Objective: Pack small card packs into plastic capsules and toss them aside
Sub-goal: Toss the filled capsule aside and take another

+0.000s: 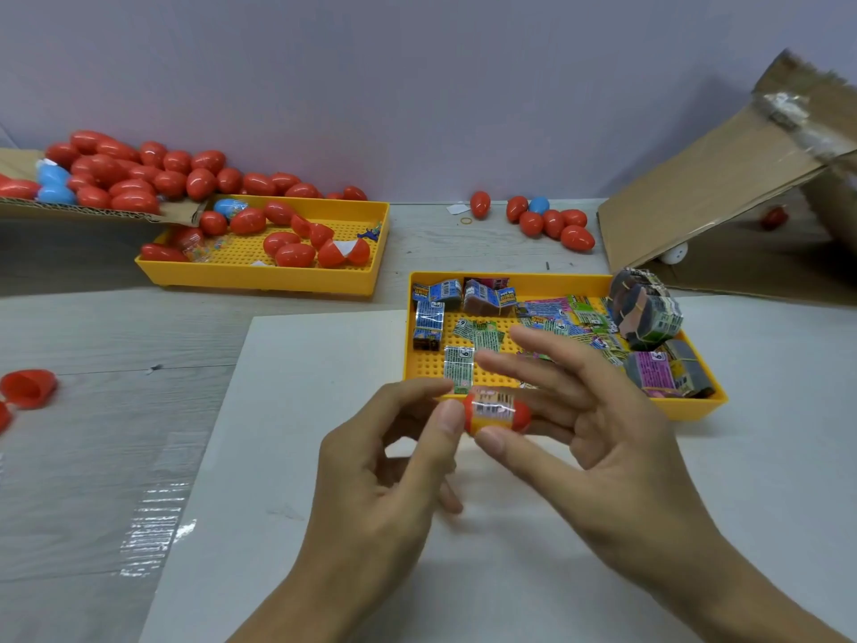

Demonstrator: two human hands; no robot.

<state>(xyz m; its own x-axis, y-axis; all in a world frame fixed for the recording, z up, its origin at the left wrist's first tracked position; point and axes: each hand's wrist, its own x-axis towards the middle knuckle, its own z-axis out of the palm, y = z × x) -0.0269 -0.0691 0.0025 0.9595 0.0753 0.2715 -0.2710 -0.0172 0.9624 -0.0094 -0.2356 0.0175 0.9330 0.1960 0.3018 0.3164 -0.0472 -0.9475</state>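
- We have both hands up over the white board, working one red capsule (497,413) between them, just near of the right-hand yellow tray (556,283).
- Our left hand (394,461) pinches the capsule's left end between thumb and forefinger; the other fingers curl loosely beneath.
- Our right hand (598,410) holds the right end with its thumb below and a finger behind, while the upper fingers fan out wide and straight above it.
- A folded card pack (495,407) shows in the gap between the two red halves, so the capsule is loaded but not yet closed.
- We read this as the closing step: the pack is in, the halves are lined up, and they want pressing together.
- Whether the pack sits fully inside or bulges past the rim we cannot quite tell; the glare on its wrapper hides the edge.
- The next move calls for a straight squeeze along the capsule's length, with the pack tucked clear of the seam so it doesn't jam the snap.
- After that, a toss aside, probably toward the cluster of closed capsules (552,222) at the far right by the cardboard box (705,178).
- More loose card packs (459,366) wait in the right-hand tray, one just beyond our fingertips.
- Spare capsules lie in the far left tray (324,276), and an open capsule half (28,387) rests at the left edge.
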